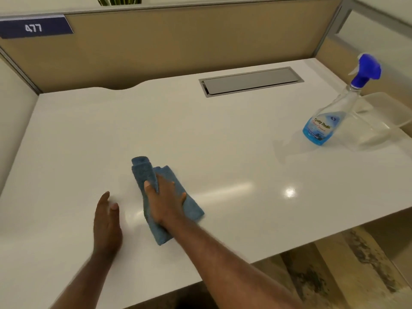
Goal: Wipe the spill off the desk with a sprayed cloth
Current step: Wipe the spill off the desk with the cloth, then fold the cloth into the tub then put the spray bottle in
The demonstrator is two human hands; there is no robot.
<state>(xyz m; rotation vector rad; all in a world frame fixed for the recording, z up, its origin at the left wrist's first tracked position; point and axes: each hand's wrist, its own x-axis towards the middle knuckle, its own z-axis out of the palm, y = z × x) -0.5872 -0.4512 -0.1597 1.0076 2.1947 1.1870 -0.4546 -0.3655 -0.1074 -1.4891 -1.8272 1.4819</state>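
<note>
A folded blue cloth lies on the white desk near its front middle. My right hand presses flat on the cloth, thumb hooked over a fold, fingers spread across it. My left hand rests on the desk just left of the cloth, fingers together and nothing in it. A clear spray bottle with a blue trigger head and blue liquid stands at the right side of the desk. I see no distinct spill on the glossy surface.
A clear plastic tray sits behind the bottle at the right edge. A grey cable hatch is set into the desk's back. Beige partition panels wall the back and sides. The desk's front edge runs diagonally, with floor below at the right.
</note>
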